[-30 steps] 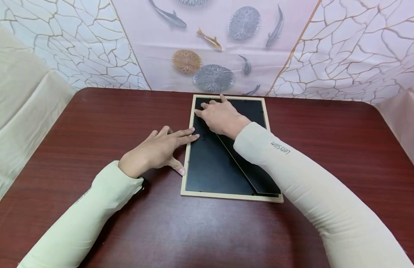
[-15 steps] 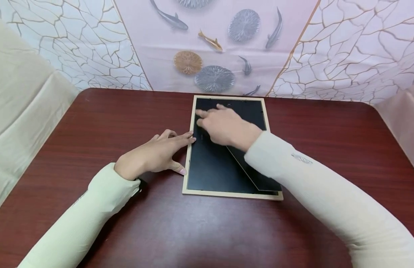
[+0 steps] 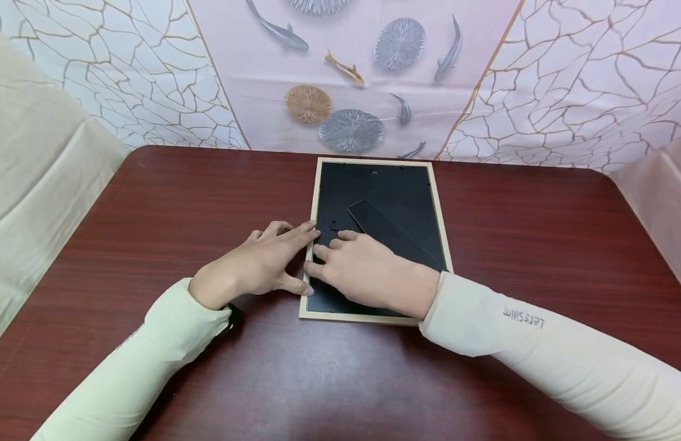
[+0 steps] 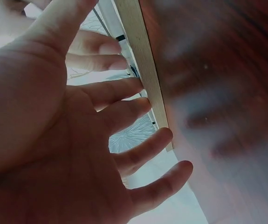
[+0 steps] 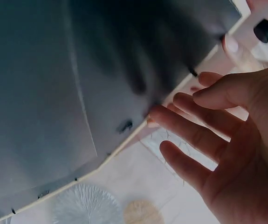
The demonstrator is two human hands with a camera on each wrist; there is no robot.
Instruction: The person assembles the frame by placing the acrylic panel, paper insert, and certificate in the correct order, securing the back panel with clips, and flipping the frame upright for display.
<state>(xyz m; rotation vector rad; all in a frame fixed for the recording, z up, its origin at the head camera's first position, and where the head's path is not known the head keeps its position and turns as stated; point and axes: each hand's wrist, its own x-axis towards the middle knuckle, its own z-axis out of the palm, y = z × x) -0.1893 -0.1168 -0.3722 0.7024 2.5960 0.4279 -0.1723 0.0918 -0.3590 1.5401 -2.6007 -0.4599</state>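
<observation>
A picture frame with a pale wooden rim lies face down on the table, its black backing board upward. A black stand leg runs diagonally across the board. At the frame's left edge, my left hand touches the rim with spread, fairly straight fingers; the left wrist view shows these fingertips along the wooden rim. My right hand is over the lower part of the board, loosely bent fingers by the left rim, covering the leg's lower end. Small dark tabs line the board's edge in the right wrist view.
The dark red-brown table extends on both sides of the frame. Behind it hangs a patterned cloth with fish and round motifs. Pale fabric borders the table at the left.
My right hand has moved from the upper left of the backing board down to its lower left, uncovering the stand leg's upper end. My left hand stays at the left rim, slightly lower.
</observation>
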